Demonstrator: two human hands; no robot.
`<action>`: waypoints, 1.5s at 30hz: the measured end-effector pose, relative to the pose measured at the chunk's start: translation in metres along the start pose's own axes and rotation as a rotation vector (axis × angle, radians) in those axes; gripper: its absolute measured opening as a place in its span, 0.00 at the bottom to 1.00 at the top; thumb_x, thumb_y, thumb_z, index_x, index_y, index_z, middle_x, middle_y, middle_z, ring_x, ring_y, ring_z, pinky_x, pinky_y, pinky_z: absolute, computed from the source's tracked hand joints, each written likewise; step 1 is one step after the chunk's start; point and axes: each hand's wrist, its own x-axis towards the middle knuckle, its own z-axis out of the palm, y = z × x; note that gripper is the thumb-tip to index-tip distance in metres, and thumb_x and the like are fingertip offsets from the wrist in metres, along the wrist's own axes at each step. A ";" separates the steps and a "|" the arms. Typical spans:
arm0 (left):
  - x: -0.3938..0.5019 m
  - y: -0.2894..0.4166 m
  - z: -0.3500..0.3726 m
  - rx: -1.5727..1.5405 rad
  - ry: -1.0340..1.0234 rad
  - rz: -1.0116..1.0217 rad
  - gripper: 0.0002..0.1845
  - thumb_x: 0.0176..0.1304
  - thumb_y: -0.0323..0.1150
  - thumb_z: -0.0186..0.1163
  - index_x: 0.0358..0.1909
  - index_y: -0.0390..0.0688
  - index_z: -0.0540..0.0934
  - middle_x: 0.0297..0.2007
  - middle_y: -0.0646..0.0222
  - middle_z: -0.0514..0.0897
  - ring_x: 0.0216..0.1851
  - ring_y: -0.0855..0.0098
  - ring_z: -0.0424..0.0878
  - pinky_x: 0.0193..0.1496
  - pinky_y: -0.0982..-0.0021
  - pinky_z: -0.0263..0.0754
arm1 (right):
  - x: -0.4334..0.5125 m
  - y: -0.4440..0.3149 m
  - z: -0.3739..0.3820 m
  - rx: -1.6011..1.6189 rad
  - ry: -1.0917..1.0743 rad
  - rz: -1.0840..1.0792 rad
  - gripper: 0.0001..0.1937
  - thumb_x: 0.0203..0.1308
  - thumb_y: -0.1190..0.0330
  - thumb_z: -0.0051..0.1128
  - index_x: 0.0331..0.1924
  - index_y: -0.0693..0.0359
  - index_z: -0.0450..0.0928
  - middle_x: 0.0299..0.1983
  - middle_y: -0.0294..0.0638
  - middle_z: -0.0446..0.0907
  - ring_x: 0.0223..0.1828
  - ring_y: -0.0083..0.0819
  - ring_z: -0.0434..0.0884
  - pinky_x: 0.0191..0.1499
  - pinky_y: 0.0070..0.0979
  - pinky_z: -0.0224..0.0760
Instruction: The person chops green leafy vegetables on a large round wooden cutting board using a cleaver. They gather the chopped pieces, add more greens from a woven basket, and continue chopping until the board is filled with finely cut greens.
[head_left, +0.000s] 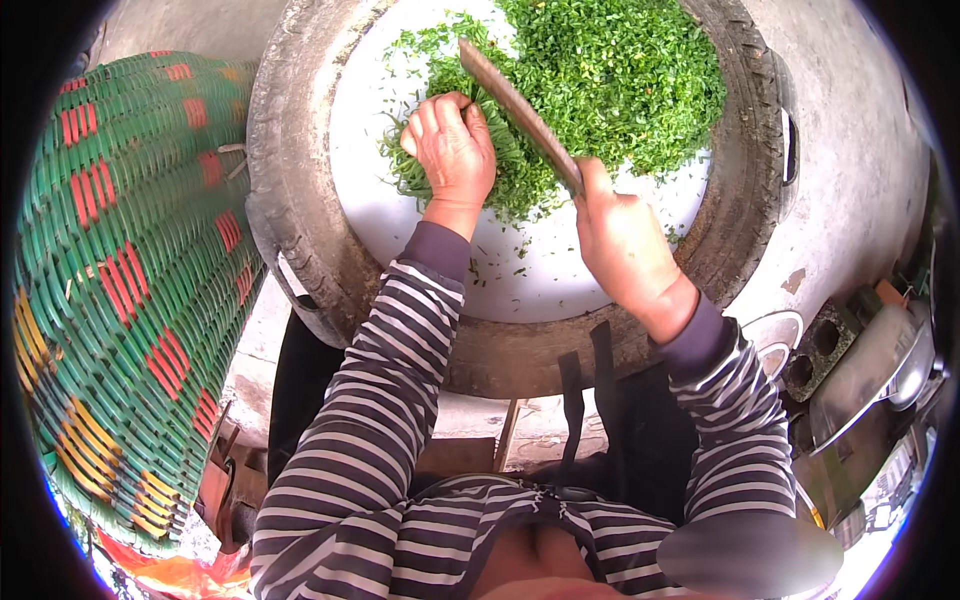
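Observation:
My left hand grips a bunch of long green leaves on a round white board. The fingers are curled over the bunch, and cut ends show at its right side. In my right hand is a cleaver, seen from above along its spine, slanting up and left with its far end beyond my left hand. Its handle is hidden in my fist, and its cutting edge is out of sight. Finely chopped greens lie heaped over the board's upper right, with loose bits scattered near the lower rim.
An old rubber tire surrounds the board. To the left stands a green woven basket with red and yellow strips. At the right are a hollow concrete block and a metal pan. Red plastic lies at lower left.

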 end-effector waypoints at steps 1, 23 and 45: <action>-0.002 -0.002 0.004 0.004 -0.019 -0.002 0.06 0.57 0.32 0.56 0.37 0.45 0.74 0.37 0.66 0.74 0.42 0.61 0.69 0.48 0.58 0.55 | -0.004 0.000 0.000 -0.019 -0.013 -0.007 0.12 0.60 0.75 0.45 0.48 0.65 0.64 0.16 0.55 0.74 0.20 0.55 0.77 0.23 0.46 0.70; -0.013 -0.019 0.022 -0.202 0.122 0.077 0.06 0.56 0.26 0.54 0.35 0.41 0.69 0.32 0.61 0.72 0.36 0.55 0.70 0.43 0.57 0.62 | 0.019 -0.006 0.012 -0.020 -0.056 0.034 0.12 0.60 0.75 0.46 0.48 0.66 0.64 0.16 0.57 0.74 0.21 0.57 0.77 0.22 0.46 0.70; -0.013 -0.025 0.026 -0.335 0.160 0.003 0.06 0.56 0.28 0.55 0.35 0.40 0.70 0.33 0.58 0.73 0.35 0.55 0.70 0.42 0.57 0.63 | 0.026 -0.025 0.016 -0.078 -0.080 0.010 0.15 0.53 0.81 0.42 0.47 0.67 0.62 0.18 0.55 0.76 0.23 0.52 0.79 0.25 0.44 0.73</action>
